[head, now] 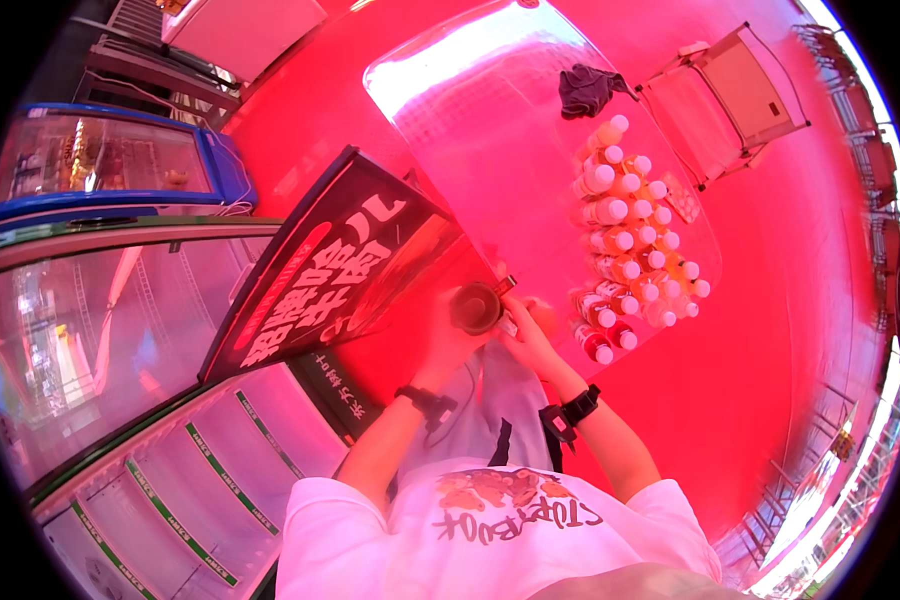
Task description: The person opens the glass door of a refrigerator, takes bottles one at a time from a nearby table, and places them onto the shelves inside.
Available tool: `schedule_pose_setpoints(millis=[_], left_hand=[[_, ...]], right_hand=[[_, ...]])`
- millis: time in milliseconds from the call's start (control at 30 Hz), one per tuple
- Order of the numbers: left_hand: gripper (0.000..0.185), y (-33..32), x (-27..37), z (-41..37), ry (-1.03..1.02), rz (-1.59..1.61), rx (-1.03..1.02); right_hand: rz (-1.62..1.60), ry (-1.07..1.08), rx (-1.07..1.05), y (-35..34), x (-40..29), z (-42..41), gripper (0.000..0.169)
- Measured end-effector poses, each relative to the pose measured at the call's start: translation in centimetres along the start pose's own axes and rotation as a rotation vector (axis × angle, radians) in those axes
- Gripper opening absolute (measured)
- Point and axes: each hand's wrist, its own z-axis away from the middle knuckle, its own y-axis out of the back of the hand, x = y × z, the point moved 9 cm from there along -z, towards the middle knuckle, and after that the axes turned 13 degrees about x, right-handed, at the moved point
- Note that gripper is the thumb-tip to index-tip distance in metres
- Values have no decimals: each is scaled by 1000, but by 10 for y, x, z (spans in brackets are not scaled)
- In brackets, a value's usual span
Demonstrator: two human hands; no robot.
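Both hands are together at the centre of the head view, at the near edge of a shiny table (517, 187). A dark round container (476, 308), perhaps a bottle or a roll seen from its end, is held in my left hand (450, 330). My right hand (526, 330) touches its right side, with a small pale piece and a short dark strip by the fingers; what these are cannot be told. Several rows of white-capped juice bottles (622, 240) stand on the table to the right. A dark cloth (586, 90) lies behind them.
A black signboard (315, 262) with large writing leans at the left, beside a refrigerator's open shelves (187, 495) and its glass door (120, 322). A blue chest freezer (225, 169) is at the upper left. Beyond the table stands a folding chair (750, 94).
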Motion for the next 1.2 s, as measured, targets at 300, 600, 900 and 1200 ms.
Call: schedule_pose_setpoints(millis=[300, 600, 900, 1200], left_hand=[[87, 119, 40, 121, -191, -113, 364], [89, 210, 109, 245, -250, -243, 694], [96, 301, 123, 372, -187, 85, 920], [103, 394, 155, 497, -476, 151, 1199]], right_hand=[[-1, 124, -462, -77, -114, 57, 78], [60, 447, -891, -173, -215, 124, 86], [-20, 699, -1140, -286, -287, 222, 89], [-158, 109, -1543, -400, -351, 344, 108]])
